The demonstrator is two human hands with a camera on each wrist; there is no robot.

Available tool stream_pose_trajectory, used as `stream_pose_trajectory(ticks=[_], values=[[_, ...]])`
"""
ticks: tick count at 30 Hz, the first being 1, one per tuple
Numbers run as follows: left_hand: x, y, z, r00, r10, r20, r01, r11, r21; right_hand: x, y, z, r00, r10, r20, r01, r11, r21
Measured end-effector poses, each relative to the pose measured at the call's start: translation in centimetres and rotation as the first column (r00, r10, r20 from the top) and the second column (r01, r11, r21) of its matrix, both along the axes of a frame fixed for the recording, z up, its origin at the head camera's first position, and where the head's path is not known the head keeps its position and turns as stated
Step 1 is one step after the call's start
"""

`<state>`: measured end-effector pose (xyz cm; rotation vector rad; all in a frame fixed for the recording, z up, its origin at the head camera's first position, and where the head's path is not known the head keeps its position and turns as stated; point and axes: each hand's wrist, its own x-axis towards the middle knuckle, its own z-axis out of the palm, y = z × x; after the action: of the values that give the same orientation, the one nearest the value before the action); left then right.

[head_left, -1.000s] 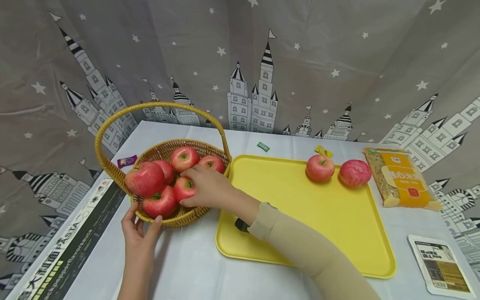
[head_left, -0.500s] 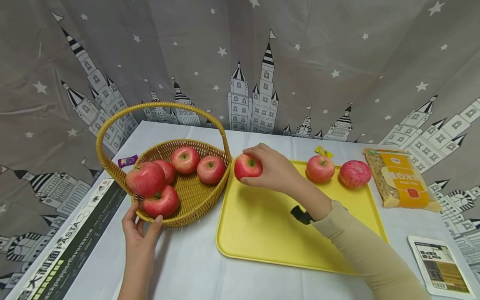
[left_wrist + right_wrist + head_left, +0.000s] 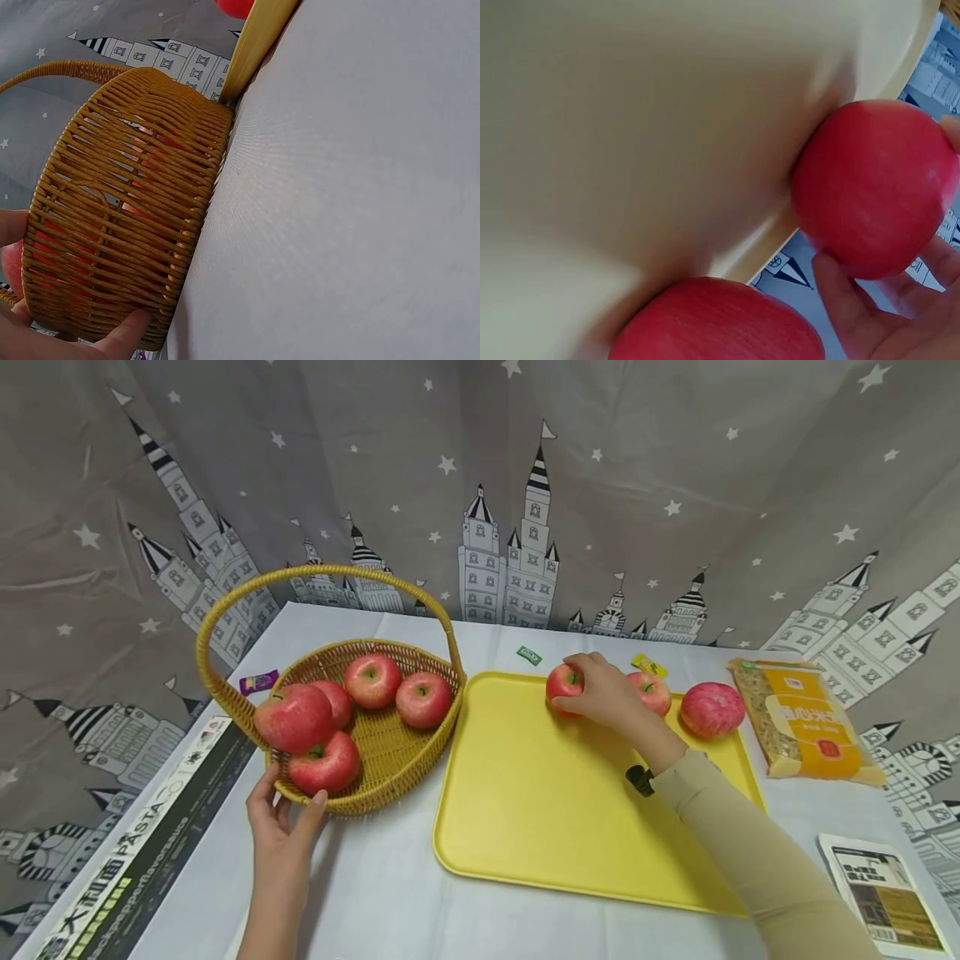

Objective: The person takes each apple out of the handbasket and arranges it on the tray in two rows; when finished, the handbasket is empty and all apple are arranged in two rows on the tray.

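My left hand [image 3: 281, 835] holds the near rim of a wicker basket [image 3: 386, 743] with a tall arched handle. Several red apples [image 3: 423, 700] lie inside it, mostly along its left and back. In the left wrist view, fingers [image 3: 127, 335] press on the basket's woven side. Over the back of a yellow tray [image 3: 517, 802], my right hand [image 3: 611, 695] grips an apple [image 3: 562, 687]; the right wrist view has this apple [image 3: 874, 187] between thumb and fingers, low by the tray rim. To its right, two other apples stand on the tray, one [image 3: 654, 693] partly behind the hand.
Right of the tray lie a bag of grain [image 3: 806, 718] and a flat white packet [image 3: 881, 889]. Small candies, one green [image 3: 528, 655] and one yellow [image 3: 649, 665], sit behind it. A purple candy [image 3: 258, 682] and a long pasta box [image 3: 142, 835] flank the basket's left.
My right hand has lifted an apple out of the basket and carried it rightward to the back of the tray, beside the other apples. My left hand stays on the basket rim.
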<state>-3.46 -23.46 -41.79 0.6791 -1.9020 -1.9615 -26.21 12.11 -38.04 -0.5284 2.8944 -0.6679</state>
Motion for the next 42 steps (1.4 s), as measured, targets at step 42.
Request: stream_pose_trajectory(ticks=[42], values=[[-0.2, -0.2, 0.0, 1.0, -0.015, 0.023, 0.016, 1.0, -0.016, 7.7, -27.6, 3.4, 0.905, 0.423, 0.05, -0.389, 0.869, -0.305]])
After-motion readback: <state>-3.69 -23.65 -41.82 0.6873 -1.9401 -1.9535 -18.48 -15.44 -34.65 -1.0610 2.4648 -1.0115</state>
